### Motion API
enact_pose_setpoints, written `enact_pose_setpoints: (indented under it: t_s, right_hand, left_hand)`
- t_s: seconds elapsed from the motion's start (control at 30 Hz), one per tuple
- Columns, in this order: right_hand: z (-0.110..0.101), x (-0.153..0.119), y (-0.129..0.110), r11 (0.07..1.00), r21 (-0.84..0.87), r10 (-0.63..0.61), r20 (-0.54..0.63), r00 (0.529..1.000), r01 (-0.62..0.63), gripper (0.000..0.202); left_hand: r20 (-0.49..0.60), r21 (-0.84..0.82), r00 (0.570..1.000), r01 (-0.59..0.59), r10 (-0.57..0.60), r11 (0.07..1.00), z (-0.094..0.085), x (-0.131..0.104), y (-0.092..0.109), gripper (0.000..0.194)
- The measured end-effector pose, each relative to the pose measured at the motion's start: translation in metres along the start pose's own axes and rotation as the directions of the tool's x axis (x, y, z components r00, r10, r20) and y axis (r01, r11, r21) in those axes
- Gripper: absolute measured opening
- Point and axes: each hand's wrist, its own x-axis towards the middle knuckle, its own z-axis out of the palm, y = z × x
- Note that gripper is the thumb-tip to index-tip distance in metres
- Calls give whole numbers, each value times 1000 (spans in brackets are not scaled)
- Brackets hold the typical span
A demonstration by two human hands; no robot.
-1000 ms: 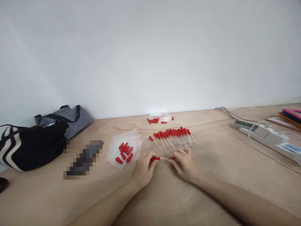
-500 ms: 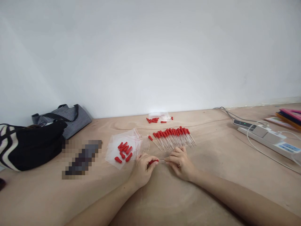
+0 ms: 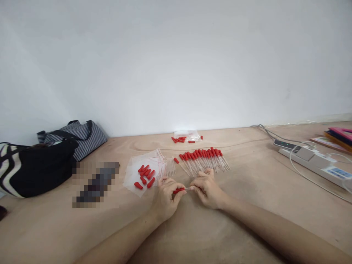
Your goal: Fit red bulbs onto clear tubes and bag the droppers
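Between thumb and fingers, my left hand (image 3: 169,194) pinches a red rubber dropper bulb (image 3: 179,190). My right hand (image 3: 207,190) grips a thin clear dropper tube (image 3: 188,189), whose left end meets the bulb; its right part is hidden by my fingers. Just beyond my hands lies a row of droppers with red bulbs (image 3: 202,156), side by side, tips toward me. One dropper (image 3: 176,160) lies a little apart at the row's left. Several bare tubes (image 3: 170,165) lie left of it, beside loose red bulbs (image 3: 145,172) on clear plastic bags (image 3: 130,176).
Farther back, more red bulbs (image 3: 180,139) lie by another clear bag (image 3: 187,132). At left are a black bag (image 3: 44,168), a striped bag (image 3: 92,135) and a blurred-out dark object (image 3: 96,185). A power strip (image 3: 316,163) with cables and stacked colored folders (image 3: 339,135) sit at right.
My right hand has shifted slightly left, closer to my left hand. The left hand keeps its pinch on the bulb, with more red showing. The view has tilted a little.
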Motion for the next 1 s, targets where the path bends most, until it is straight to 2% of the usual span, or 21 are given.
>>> enact_pose_setpoints:
  t_s: [0.27,0.47,0.57,0.7,0.83,0.9,0.97,1.0]
  right_hand:
    - [2,2,-3,987,119,100,84,991,-109,27]
    - [3,4,-1,972,165,143,152,978,-168,32]
    - [-3,4,2,982,149,87,172,981,-114,32]
    - [-14,1,4,999,35,-33,125,992,29,22]
    - [-16,-1,4,996,-73,-39,74,996,44,20]
    - [-15,0,8,994,-107,19,32,999,-15,20]
    - [-13,4,17,979,-112,163,-63,985,-170,21]
    - [-12,7,23,958,-102,255,-127,959,-268,22]
  left_hand:
    - [5,-18,1000,-23,23,1000,-1,-1,3,11]
    - [85,14,996,22,-23,1000,-3,2,2,12]
    - [133,46,991,25,-31,999,-9,6,1,12]
    - [149,89,988,35,-48,995,-17,7,-2,16]
    - [151,115,987,40,-57,993,-18,7,-6,19]
    - [97,153,991,80,-96,985,-20,9,-10,18]
    - [17,220,987,152,-159,964,-26,12,-17,28]
    - [-23,264,981,194,-195,945,-30,14,-21,31]
